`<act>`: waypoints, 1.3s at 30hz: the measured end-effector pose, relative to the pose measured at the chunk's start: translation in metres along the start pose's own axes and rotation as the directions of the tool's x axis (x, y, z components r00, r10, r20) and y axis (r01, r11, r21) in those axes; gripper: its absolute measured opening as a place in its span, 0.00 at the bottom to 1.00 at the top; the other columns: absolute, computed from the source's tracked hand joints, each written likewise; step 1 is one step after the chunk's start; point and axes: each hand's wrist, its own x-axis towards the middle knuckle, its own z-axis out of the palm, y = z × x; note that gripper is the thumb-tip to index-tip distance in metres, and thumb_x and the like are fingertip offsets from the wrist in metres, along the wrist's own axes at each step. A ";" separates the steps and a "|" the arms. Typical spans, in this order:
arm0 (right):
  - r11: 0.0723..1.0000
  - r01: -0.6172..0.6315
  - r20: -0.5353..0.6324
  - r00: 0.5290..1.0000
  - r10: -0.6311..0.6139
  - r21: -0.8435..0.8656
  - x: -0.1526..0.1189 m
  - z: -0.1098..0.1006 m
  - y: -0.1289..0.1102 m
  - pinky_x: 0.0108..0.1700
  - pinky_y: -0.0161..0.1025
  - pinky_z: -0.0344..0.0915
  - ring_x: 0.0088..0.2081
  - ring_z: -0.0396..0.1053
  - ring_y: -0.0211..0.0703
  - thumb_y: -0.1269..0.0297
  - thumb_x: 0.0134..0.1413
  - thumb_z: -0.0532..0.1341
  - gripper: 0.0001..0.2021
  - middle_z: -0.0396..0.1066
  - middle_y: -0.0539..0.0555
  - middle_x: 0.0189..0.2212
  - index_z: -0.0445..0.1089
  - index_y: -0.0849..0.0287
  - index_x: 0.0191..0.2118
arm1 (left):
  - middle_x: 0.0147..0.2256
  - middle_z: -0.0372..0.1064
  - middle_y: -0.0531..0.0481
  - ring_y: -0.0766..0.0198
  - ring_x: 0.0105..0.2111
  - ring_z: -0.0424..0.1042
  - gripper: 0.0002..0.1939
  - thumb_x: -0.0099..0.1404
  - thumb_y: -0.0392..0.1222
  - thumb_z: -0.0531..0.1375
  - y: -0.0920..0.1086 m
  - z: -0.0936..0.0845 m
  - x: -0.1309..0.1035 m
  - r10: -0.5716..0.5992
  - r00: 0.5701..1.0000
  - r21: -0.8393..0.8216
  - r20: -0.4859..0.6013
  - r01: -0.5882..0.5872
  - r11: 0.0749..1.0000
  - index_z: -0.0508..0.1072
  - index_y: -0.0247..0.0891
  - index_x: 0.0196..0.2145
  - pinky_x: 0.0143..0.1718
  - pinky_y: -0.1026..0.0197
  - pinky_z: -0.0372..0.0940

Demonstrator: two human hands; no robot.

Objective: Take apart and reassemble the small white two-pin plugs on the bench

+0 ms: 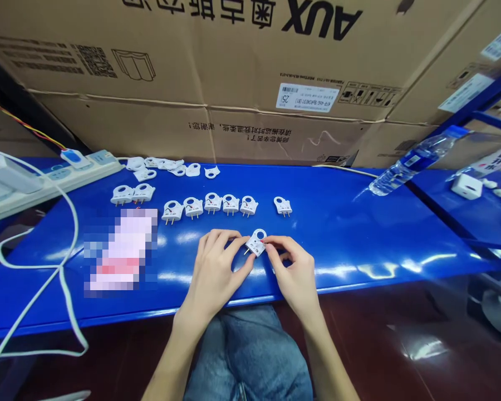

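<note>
Jeans, blue and faded, at the very bottom, below the front edge of a shiny blue bench. Dark red floor off to the right, with shiny spots.

Just over the front edge, two bare hands, close together, with a small white plug between. Left hand clamped on the left side of it, thumb low, finger high. Right hand on the right side, fingertips touching, next to a tiny red bit. Too small to tell whether pinched there or just pressed. Round hole at the top of the plug, metal pin poking out low on the left.

To the left, a pink flat thing, all blurry squares, and a loopy white cord.

Farther back, a row of five more plugs, pins toward the front. One lone plug to the right, two plugs to the left.

Behind these, white loose pieces in a bunch. Long power strip at far left, tilted water bottle at right. At the back, a big brown box with upside-down letters.
</note>
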 end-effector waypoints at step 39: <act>0.998 0.015 -0.050 0.999 -0.018 -0.060 -0.003 0.005 0.002 0.33 0.35 0.68 0.38 0.77 0.41 0.65 0.64 0.64 0.07 0.79 0.50 0.36 0.75 0.55 0.47 | 0.45 0.80 0.47 0.56 0.46 0.78 0.13 0.72 0.40 0.64 -0.001 0.001 0.001 0.135 0.988 -0.146 -0.074 -0.145 0.979 0.73 0.42 0.53 0.54 0.48 0.69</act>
